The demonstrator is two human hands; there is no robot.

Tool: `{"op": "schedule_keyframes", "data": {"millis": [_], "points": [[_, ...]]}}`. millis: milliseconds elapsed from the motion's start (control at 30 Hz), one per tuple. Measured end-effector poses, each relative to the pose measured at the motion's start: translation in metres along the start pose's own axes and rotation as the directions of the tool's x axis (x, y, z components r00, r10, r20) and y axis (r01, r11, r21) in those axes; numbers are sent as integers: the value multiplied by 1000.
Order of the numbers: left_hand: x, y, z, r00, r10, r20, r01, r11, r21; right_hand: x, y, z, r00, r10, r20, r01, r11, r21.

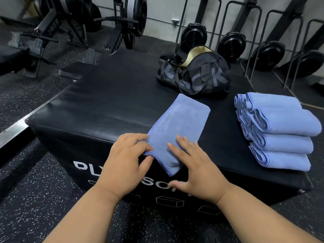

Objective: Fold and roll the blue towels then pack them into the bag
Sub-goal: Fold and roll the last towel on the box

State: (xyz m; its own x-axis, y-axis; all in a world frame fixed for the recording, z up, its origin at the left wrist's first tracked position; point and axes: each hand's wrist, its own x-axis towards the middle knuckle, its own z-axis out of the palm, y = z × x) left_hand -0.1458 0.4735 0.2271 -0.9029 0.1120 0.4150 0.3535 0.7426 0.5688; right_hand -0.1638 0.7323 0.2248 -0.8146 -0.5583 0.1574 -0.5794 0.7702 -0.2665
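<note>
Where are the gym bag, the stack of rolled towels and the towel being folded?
gym bag [192, 74]: head view, front side panel.
stack of rolled towels [287, 121]: head view, second roll's top.
flat towel [182, 120]: head view, its middle.

White capital letters run along the front face of the black padded box [73, 148]: "PL" reads at the left, then the hands cover the middle, and "SO" shows lower between the wrists; the rest cannot be told. Under them stand small white outline drawings of box shapes. The dark duffel bag [192, 76] carries large grey letters on its side, of which "OCK" is readable and the first letters are creased. The lettering on the rowing machines [121, 39] behind is too blurred to read.
</note>
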Motion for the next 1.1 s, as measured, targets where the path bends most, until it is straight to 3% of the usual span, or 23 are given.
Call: {"op": "schedule_keyframes", "data": {"millis": [133, 233, 333, 567, 667, 867, 1100], "points": [[-3, 26, 0, 997, 48, 52, -45, 997, -58, -24, -1, 4, 956, -2, -295, 9, 1000, 22], [-4, 46, 0, 996, 55, 66, -50, 996, -77, -38, -5, -1, 924, 21, -381, 4, 998, 65], [-4, 58, 0, 993, 56, 104, -46, 994, -100, -49, -7, -6, 892, 170, -419, -72, 969, 238], [-7, 60, 0, 981, 15, 194, 16, 987, -160, -58, 3, -26, 868, 330, -372, -92, 842, 532], [-2, 58, -2, 976, -61, 211, 112, 965, -239, -58, 3, -32, 865, 408, -291, -140, 755, 641], [16, 56, 7, 933, -249, 261, 336, 864, -375, -48, 12, -34, 851, 481, -209, -251, 724, 643], [29, 56, 29, 864, -464, 197, 504, 802, -319, -34, 22, -35, 793, 590, -150, -343, 636, 691]]}}
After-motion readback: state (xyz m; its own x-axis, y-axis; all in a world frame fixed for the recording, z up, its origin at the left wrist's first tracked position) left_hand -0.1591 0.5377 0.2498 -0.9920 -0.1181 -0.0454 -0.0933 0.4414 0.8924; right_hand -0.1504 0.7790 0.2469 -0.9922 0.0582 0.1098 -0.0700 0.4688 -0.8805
